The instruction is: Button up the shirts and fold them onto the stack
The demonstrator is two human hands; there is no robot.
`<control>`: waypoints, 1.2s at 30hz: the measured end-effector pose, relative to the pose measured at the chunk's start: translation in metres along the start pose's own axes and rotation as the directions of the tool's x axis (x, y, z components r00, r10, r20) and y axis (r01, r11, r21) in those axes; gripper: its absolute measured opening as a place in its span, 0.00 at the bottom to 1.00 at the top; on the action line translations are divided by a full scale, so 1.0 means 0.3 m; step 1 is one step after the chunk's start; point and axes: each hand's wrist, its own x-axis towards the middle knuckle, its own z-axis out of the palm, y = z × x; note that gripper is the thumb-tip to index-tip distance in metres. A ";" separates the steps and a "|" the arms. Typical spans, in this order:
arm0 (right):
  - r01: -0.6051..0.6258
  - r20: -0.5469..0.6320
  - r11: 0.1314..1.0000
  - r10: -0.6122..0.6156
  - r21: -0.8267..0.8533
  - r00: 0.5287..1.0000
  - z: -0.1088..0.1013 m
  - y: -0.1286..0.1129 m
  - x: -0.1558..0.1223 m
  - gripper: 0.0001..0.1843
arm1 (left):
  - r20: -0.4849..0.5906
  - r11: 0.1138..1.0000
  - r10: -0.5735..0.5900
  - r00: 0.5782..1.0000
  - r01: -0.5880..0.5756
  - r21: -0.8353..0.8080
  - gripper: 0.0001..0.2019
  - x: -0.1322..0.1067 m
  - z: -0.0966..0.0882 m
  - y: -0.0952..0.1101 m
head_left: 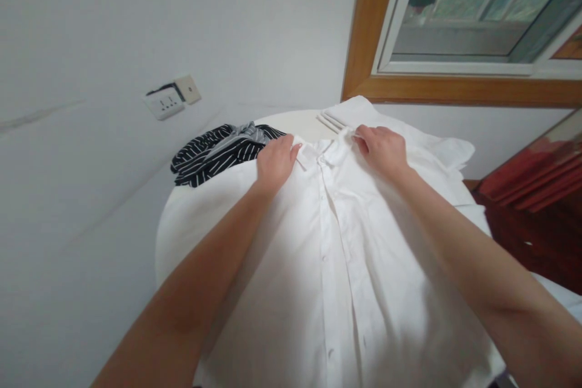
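A white button-up shirt [291, 267] lies spread front side up over a round white table [286, 121], its collar toward the wall. At the left side of the collar, my left hand [275, 162] is closed on the fabric. My right hand [382, 148] pinches the shirt near the collar's right side. The button placket runs down the middle, fastened at the neck and slightly parted lower down. Just beyond my left hand sits a bunched black-and-white striped garment [218, 154]. The fingertips of both hands are partly hidden by the cloth.
Folded white cloth [352, 112] lies at the table's far right edge. On the wall behind are a socket [164, 103] and a wood-framed window [454, 90]. Red fabric [536, 163] hangs at the right above a dark red floor.
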 end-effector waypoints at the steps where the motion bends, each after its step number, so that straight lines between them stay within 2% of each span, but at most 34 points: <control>1: 0.001 -0.019 1.000 0.000 0.002 1.000 -0.006 0.006 0.023 0.17 | -0.029 1.000 -0.008 1.000 0.008 0.001 0.15 0.021 -0.001 -0.005; 4: 0.000 -0.050 1.000 0.000 0.004 0.999 0.011 0.024 0.083 0.20 | -0.096 0.998 -0.062 0.993 0.060 -0.025 0.16 0.082 0.020 -0.027; 8: 0.030 -0.003 0.999 -0.030 -0.039 1.000 0.090 0.035 0.121 0.21 | -0.102 0.996 -0.070 0.992 0.065 -0.055 0.13 0.131 0.101 -0.061; 13: 0.102 0.138 0.991 -0.089 -0.087 0.986 0.208 0.025 0.106 0.19 | -0.014 0.997 -0.012 1.000 0.011 -0.074 0.09 0.094 0.199 -0.080; 17: 0.161 0.200 0.981 -0.138 -0.104 0.970 0.257 0.009 0.086 0.17 | 0.047 0.999 -0.012 0.999 0.010 0.034 0.09 0.058 0.190 -0.042; 20: 0.181 0.140 0.979 -0.167 -0.093 0.976 0.226 -0.021 0.082 0.15 | 0.063 0.997 0.050 0.997 -0.053 0.055 0.12 0.046 0.138 0.016; 22: 0.156 0.067 0.986 -0.152 -0.063 0.986 0.171 -0.054 0.076 0.15 | 0.101 0.994 0.112 0.989 -0.113 0.002 0.14 0.029 0.099 0.058; 24: 0.100 0.044 0.995 -0.100 0.003 0.994 0.105 -0.096 0.059 0.16 | 0.188 0.986 0.164 0.968 -0.156 -0.056 0.12 -0.003 0.068 0.092; 26: 0.029 0.128 0.992 -0.045 0.127 0.991 0.048 -0.141 0.028 0.14 | 0.295 0.981 0.192 0.936 -0.169 -0.099 0.10 -0.044 0.051 0.112; 28: -0.028 0.275 0.957 -0.055 0.288 0.960 0.018 -0.183 -0.018 0.12 | 0.372 0.977 0.202 0.906 -0.162 -0.136 0.11 -0.083 0.049 0.119; 31: -0.106 0.414 0.892 -0.096 0.440 0.905 0.025 -0.232 -0.094 0.08 | 0.387 0.977 0.185 0.903 -0.125 -0.176 0.11 -0.131 0.064 0.116; 33: -0.160 0.422 0.878 -0.053 0.452 0.905 0.050 -0.253 -0.134 0.06 | 0.353 0.975 0.167 0.920 -0.102 -0.196 0.11 -0.154 0.076 0.113; 36: -0.210 0.388 0.871 0.025 0.444 0.921 0.082 -0.273 -0.169 0.11 | 0.292 0.968 0.156 0.944 -0.087 -0.236 0.10 -0.177 0.085 0.111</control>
